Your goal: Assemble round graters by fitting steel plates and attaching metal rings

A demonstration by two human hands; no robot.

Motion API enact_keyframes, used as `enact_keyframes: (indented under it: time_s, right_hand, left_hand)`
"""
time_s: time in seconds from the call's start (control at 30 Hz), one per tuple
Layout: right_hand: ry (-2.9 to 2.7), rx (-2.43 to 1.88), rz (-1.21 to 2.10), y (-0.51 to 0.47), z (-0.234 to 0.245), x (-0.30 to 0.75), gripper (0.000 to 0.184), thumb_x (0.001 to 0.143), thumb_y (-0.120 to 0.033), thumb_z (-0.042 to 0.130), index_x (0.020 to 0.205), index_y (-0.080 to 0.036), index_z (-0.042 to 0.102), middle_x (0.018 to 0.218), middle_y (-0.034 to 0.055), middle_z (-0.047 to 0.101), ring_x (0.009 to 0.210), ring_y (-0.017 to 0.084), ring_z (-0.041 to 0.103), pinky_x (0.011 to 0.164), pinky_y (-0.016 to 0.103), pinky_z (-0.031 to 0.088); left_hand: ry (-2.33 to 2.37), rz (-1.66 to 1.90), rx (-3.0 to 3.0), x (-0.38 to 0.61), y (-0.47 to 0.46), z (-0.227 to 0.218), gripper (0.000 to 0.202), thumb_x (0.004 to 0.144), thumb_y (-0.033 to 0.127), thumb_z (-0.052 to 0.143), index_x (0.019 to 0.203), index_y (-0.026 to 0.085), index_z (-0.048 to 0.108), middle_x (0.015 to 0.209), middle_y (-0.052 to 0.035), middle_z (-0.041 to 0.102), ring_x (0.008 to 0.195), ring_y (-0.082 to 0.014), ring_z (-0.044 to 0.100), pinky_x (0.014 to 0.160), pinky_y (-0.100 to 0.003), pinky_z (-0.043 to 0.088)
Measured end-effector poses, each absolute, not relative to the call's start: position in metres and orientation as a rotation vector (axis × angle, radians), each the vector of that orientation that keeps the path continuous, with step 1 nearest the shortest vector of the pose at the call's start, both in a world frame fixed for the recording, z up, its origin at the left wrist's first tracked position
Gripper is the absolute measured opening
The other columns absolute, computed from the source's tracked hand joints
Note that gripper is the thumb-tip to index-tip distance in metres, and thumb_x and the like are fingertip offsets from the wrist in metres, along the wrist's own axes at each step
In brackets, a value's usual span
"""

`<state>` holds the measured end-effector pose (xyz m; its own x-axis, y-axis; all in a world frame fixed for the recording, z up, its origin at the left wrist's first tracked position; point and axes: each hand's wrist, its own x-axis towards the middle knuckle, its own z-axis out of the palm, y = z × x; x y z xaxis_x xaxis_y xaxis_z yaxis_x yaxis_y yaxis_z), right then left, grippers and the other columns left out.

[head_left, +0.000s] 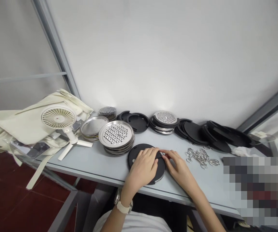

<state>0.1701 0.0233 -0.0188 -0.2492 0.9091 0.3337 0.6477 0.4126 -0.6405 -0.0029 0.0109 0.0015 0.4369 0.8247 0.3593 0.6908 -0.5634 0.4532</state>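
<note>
A black round disc (162, 167) with a silvery lower rim lies on the table in front of me. My left hand (143, 166) is laid over its top, fingers together and curved, holding it down. At the disc's right upper edge, my right hand (175, 162) pinches a small metal wire hook (161, 153) with thumb and index finger. The fingertips of both hands nearly meet there. To the right lies a loose pile of metal wire hooks (200, 157). Left of the disc stands a stack of round metal grater plates (116, 134).
Metal lids (94, 125) and small grater discs (107, 110) stand farther left. Black rings (137, 122), a topped stack (165, 117) and black discs (197, 132) line the wall. A white fan (58, 118) stands by cream bags (32, 124). A blurred patch (260, 190) hides the right.
</note>
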Motion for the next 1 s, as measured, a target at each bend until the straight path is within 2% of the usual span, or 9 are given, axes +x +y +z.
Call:
enact_keyframes:
  time_s: [0.3,1.0]
  right_hand:
    - [-2.012,-1.328,0.444,0.022,-0.0197,0.1712,0.028,0.093,-0.028,0.038,0.114,-0.022,0.056,0.093,0.007,0.064,0.086,0.022,0.058,0.082,0.037,0.046]
    - [-2.016,-1.356,0.469,0.02,-0.0143,0.1713,0.03,0.092,-0.03,0.039,0.115,-0.021,0.056,0.087,0.006,0.065,0.083,0.021,0.061,0.08,0.035,0.048]
  left_hand:
    - [1.319,0.816,2.443,-0.0028,0.0116,-0.0004,0.038,0.093,0.018,0.036,0.13,0.021,0.038,0.127,-0.0064,0.053,0.118,-0.0201,0.046,0.1,-0.039,0.037]
    - [1.312,0.819,2.445,-0.0031,0.0107,0.0019,0.037,0.093,0.018,0.036,0.129,0.021,0.038,0.126,-0.0062,0.053,0.117,-0.0198,0.046,0.098,-0.038,0.038]
